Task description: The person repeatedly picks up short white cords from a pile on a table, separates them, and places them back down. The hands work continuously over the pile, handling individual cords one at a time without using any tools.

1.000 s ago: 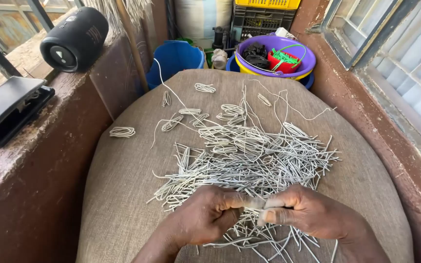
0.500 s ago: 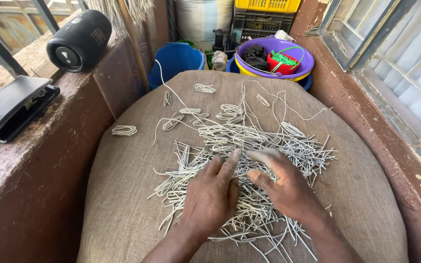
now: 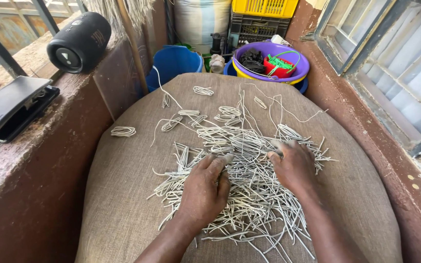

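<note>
two hands, left hand point(image 3: 204, 187) and right hand point(image 3: 294, 164), press spread fingers flat onto the grey cord pile point(image 3: 249, 160) beneath.

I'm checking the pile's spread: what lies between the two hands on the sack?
In the head view, only loose pale strands lie between the left hand and right hand, on the sack.

Strands point(image 3: 242, 160) piled on the sack point(image 3: 123, 204), both hands on top, left hand point(image 3: 204, 187) beside right hand point(image 3: 294, 165). Speaker point(image 3: 79, 43) on left ledge, basins point(image 3: 269, 61) behind.
</note>
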